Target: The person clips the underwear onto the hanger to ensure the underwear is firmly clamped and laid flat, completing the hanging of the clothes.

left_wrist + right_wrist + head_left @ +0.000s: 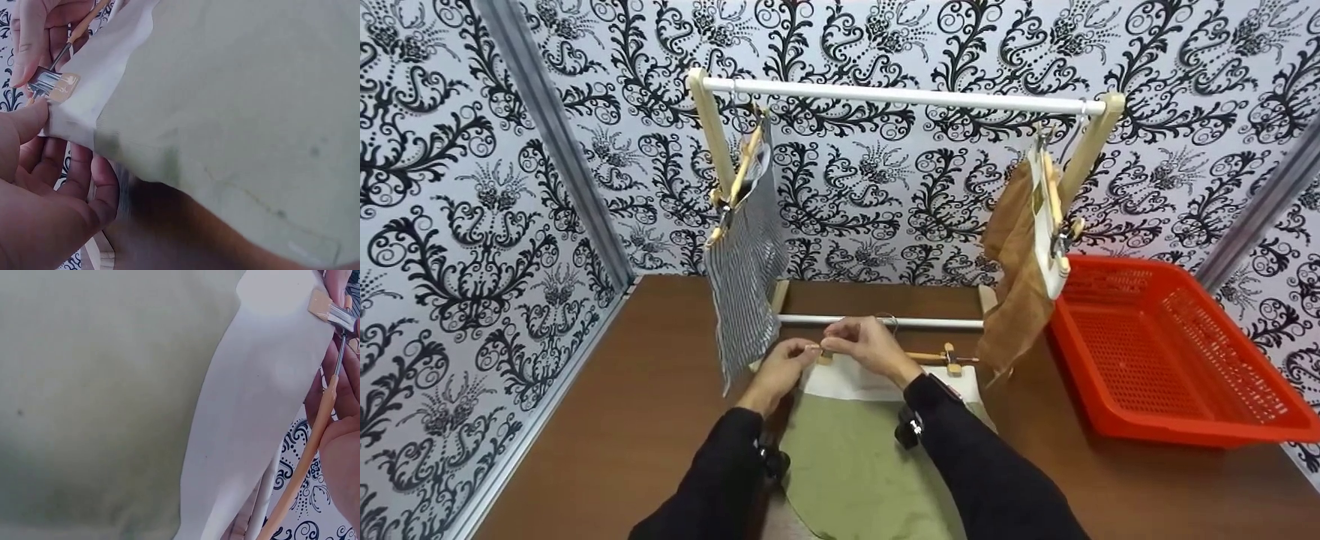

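Note:
A green cloth with a white band (870,450) hangs below a wooden clip hanger (922,358). One clip (952,361) grips the band at its right. My right hand (871,346) pinches the other clip (53,84), which sits on the band near its left corner, as the left wrist view shows. My left hand (781,371) pinches the white band's corner beside that clip, thumb on top and fingers beneath. In the right wrist view the hanger's wooden bar (306,467) runs past my right palm; those fingertips are partly cut off.
A rack with a white top rail (907,95) stands on the brown table (660,375). From it hang a striped cloth (742,277) on the left and a brown cloth (1012,270) on the right, both on clip hangers. A red plastic basket (1177,420) sits at the right.

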Motion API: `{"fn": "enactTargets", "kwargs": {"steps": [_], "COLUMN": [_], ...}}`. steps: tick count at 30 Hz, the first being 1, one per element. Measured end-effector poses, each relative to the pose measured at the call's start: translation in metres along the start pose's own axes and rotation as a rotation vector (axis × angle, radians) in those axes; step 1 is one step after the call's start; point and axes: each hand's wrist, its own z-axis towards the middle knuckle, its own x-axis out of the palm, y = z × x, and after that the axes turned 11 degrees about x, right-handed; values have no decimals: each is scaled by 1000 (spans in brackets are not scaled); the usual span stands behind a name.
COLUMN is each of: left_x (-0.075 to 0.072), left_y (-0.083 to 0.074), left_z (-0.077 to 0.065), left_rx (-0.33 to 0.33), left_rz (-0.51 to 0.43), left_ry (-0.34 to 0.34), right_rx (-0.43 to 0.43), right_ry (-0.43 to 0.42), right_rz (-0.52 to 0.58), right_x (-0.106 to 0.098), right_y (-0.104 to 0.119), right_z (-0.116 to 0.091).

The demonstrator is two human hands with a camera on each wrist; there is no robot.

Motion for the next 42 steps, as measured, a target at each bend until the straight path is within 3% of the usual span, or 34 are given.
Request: {"fn": "enactTargets", "kwargs": {"steps": [4,17,28,34,39,42], "left_x": [1,6,10,14,16,16], "left_y": [0,-6,3,-3,-6,-8], "left_z": [1,0,0,-4,-1,0], "left_rx": [-23,-90,-83,-65,-36,-5], "left_rz": [3,7,57,62,86,82], "left_ry": [-6,-76,-105,-87,-125,-143], "right_rx": [-27,-31,44,24,-10,19], "right_ry": [-20,-13,-41,-67,-81,-92], "right_rz": [-32,19,-116,-173,-224,-202], "right_x": [1,-5,-10,-23,-38,-52], "right_y": [-1,4,-3,-3,-6,-8], "right_z": [1,-3,-13,-33,-55,-70]}}
